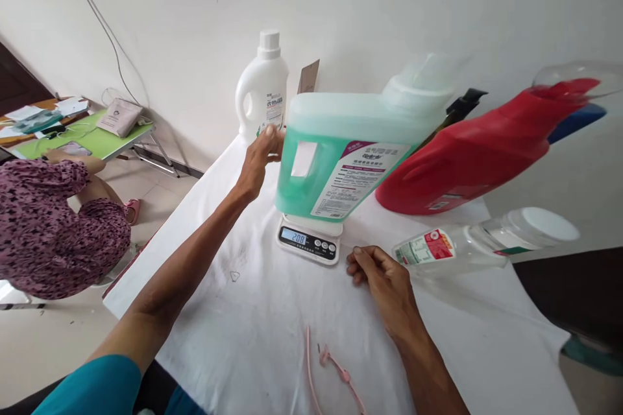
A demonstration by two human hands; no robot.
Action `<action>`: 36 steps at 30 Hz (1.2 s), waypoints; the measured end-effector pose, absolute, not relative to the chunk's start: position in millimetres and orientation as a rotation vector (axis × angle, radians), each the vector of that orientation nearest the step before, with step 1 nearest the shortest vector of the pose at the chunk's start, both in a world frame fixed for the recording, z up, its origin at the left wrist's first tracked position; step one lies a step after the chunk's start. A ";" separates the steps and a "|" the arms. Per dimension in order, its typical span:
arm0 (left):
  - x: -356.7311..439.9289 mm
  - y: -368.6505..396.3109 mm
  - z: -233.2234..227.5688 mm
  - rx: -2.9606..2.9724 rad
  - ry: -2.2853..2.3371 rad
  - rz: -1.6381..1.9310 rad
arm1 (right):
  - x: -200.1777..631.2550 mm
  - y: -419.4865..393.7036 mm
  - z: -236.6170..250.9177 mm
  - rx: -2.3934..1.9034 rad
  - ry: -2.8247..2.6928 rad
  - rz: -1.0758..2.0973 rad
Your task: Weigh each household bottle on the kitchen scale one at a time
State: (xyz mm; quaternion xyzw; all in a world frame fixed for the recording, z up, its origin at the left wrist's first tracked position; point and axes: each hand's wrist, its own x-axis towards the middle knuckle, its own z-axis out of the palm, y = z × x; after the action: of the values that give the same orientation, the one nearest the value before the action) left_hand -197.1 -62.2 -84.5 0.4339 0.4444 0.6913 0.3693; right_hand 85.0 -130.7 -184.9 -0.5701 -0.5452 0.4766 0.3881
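Note:
A large translucent bottle of green liquid (302, 198) stands on a small white digital scale (307, 245). The lit display reads what looks like 208. My left hand (257, 159) is beside the bottle's left edge, fingers curled in, with nothing visible in them; whether they touch the bottle I cannot tell. To the right of the scale, my right hand (382, 275) rests on the white cloth (263, 318), its fingers curled closed and holding nothing. A white detergent bottle with a handle (263, 87) is just behind my left hand.
On the right are a red bottle (457, 162), a clear bottle with a white cap (438, 248) and a dark pump top (466, 102). A pink cord (341, 373) lies near me. At left, a seated person in patterned clothes (43, 227) is beside a green table (97, 142).

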 end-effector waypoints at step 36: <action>-196.5 -63.7 -188.6 1.114 1.598 1.601 | 51.6 -99.2 -202.7 -1.462 -1.287 0.900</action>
State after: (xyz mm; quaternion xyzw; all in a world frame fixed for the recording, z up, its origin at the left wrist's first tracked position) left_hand -196.5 -63.7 -188.6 0.4209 0.6035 0.6046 0.3052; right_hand 51.6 -99.2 -202.7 -0.5988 -0.5269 0.3687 0.4774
